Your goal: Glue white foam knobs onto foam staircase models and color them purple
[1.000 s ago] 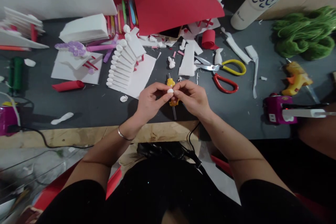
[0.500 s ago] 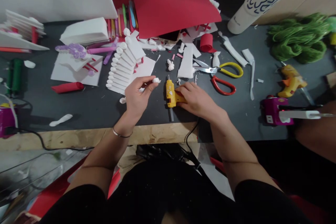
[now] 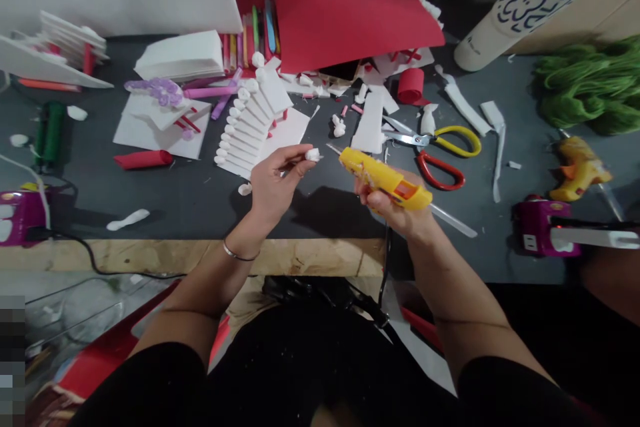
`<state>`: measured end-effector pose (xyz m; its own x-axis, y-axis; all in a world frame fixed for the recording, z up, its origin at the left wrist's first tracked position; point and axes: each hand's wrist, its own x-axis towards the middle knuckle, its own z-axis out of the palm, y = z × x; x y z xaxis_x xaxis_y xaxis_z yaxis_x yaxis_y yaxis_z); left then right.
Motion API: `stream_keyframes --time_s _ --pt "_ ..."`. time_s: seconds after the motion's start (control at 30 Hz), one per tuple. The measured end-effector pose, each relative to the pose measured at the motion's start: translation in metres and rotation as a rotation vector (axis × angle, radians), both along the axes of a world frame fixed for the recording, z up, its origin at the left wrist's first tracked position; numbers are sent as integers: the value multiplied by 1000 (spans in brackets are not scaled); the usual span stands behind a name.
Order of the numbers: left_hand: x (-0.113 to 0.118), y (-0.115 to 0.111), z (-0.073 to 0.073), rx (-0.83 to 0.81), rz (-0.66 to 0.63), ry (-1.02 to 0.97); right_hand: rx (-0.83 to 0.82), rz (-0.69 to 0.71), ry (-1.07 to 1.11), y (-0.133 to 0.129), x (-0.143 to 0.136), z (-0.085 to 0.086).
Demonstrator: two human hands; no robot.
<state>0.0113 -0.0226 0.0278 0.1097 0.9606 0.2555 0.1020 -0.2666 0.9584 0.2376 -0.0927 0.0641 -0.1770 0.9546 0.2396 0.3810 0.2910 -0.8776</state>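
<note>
Between thumb and fingers, my left hand (image 3: 274, 183) pinches a small white rolled piece (image 3: 313, 155), whose material I cannot make out. My right hand (image 3: 395, 210) is wrapped round the handle of a yellow glue gun (image 3: 383, 177), lifted off the table. The nozzle points left at the white piece, a short gap from it. A clear glue stick (image 3: 454, 220) juts out of the gun's back end. Just beyond my left hand lies a fan of white strips (image 3: 247, 127) with rolled ends. A small white bunny-like figure (image 3: 339, 125) lies beyond the nozzle.
Scissors (image 3: 420, 140) with one yellow and one red handle lie right of the gun. A second glue gun (image 3: 575, 163), a purple power socket (image 3: 545, 230) and green yarn (image 3: 590, 87) are farther right. A large bottle (image 3: 500, 27) stands behind. A red sheet (image 3: 350, 20) lies at the back.
My right hand has picked the glue gun up off the table and turned its nozzle toward the white piece. My left hand keeps its pinch. The whole view has shifted slightly.
</note>
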Motion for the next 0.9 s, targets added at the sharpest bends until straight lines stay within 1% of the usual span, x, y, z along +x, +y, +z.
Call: stream_keyframes --time_s 0.1,0.2,0.37,0.47,0.7,0.9 --pt "2 -2 3 -5 -25 -38 138 46 20 1 -6 -3" --pt "3 -1 4 -31 -31 -67 198 57 -44 2 -8 -3" --pt "3 1 8 -91 -52 -90 193 84 -97 2 -5 1" --pt "3 0 9 -116 -50 -93 168 68 -146 1 -4 2" --pt "3 -1 8 -111 -65 -97 228 40 -149 3 -5 -1" --pt "2 -2 6 -119 -67 -77 227 32 -205 2 -4 -3"
